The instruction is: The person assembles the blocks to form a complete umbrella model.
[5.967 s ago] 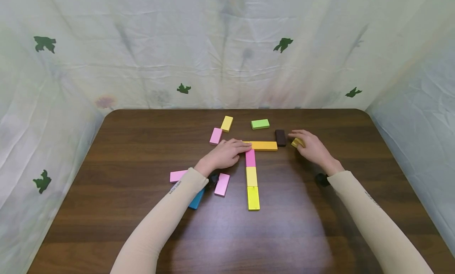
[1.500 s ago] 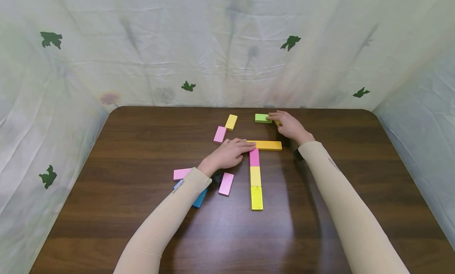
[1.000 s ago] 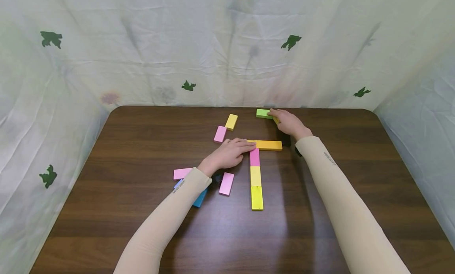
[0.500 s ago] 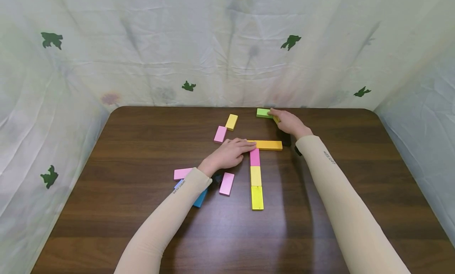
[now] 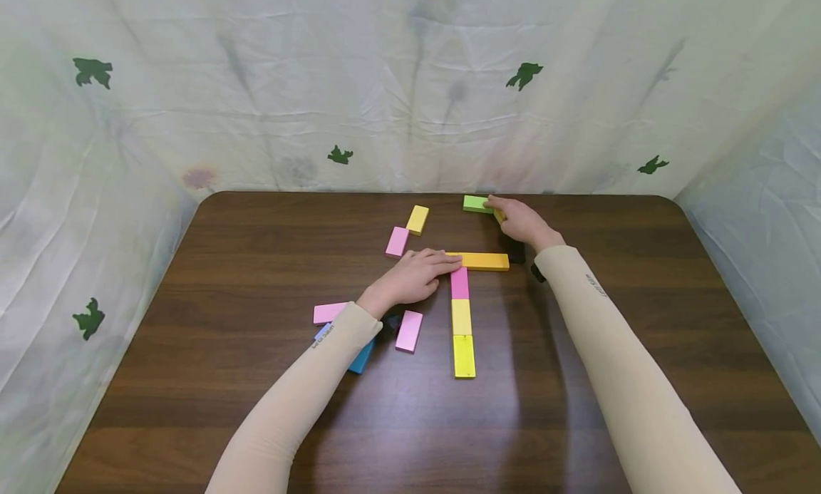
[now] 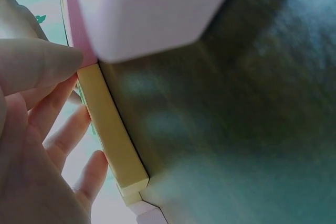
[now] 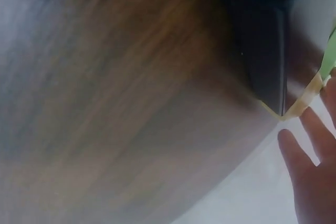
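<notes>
In the head view my left hand rests on the left end of an orange block, hiding part of it. Its fingertips line one side of a yellow-orange block in the left wrist view, close to a pink one. My right hand is at the table's far side, holding a small yellow block mostly covered by the fingers. Its index finger touches the right end of a green block. The thumb is hidden. A column of magenta, pale yellow and bright yellow blocks runs toward me.
A dark block sits right of the orange one, partly shaded by the arm. Pink and yellow blocks lie back left. Pink and blue blocks lie by the left forearm, which partly covers the blue.
My right hand has carried the yellow block from right of the dark block to the green block's right end. The green block has shifted slightly back. The left hand stays in place.
</notes>
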A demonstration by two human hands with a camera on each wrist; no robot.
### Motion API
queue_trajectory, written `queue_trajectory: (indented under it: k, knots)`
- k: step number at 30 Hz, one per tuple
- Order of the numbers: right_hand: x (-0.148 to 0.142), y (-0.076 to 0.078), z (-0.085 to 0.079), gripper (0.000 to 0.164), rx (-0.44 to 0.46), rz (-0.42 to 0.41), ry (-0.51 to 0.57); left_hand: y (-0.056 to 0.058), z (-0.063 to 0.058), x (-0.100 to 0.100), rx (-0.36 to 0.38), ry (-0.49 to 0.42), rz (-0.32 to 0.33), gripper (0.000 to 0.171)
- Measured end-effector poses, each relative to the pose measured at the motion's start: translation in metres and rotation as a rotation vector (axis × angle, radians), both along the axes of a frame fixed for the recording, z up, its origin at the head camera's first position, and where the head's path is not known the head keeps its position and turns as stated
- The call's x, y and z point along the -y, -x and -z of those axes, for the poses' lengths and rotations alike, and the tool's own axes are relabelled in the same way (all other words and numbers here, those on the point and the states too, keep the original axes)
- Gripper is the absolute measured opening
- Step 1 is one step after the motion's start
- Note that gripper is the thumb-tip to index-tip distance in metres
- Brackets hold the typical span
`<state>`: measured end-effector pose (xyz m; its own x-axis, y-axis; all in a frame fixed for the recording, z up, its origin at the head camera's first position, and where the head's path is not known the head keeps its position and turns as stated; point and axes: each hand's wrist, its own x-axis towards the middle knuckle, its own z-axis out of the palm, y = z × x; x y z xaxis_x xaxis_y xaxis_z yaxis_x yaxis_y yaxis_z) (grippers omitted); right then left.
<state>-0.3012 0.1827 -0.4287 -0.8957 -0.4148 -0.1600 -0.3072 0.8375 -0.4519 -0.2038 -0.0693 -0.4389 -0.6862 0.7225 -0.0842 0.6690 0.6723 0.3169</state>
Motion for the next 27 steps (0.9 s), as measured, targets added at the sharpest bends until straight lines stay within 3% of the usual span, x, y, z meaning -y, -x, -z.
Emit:
queue_trajectory:
  k: [7, 27]
  knots:
    - [-0.010, -0.004, 0.002, 0.049, -0.098, 0.027, 0.031, 0.000, 0.001, -0.001, -0.006, -0.004, 0.004, 0.050]
    - [-0.019, -0.009, 0.008, 0.045, -0.076, 0.025, 0.081, -0.001, 0.001, 0.000, -0.005, -0.005, 0.000, 0.050]
